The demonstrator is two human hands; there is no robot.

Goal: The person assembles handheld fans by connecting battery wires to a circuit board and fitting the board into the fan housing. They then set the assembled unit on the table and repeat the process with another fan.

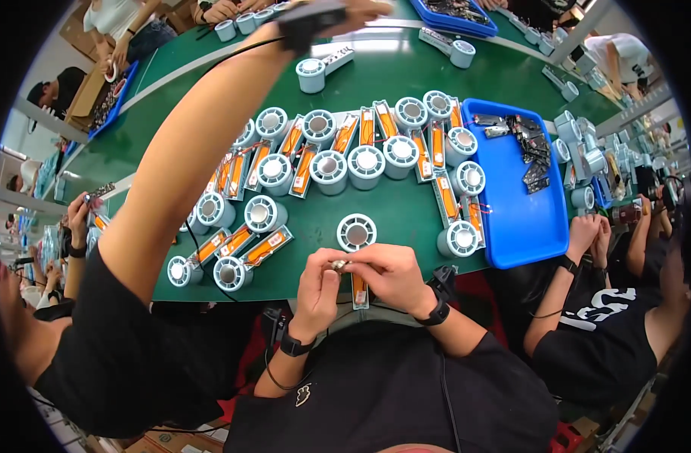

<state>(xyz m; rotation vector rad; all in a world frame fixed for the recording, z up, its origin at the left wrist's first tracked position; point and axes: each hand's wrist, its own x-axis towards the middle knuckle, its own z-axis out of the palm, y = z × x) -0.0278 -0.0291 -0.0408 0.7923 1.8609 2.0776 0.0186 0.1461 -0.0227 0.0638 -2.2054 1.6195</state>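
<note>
I've got left hand point(317, 293) and right hand point(393, 276) pinching a small part point(339, 265), likely metal, hard to tell; they partly hide a pale-blue fan point(357, 234) on the bench point(410, 220).

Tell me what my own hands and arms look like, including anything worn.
The left hand and right hand are ungloved. Each wears a black wrist strap beside a black device; a dark cable loops by the left forearm. Sleeves are black.
</note>
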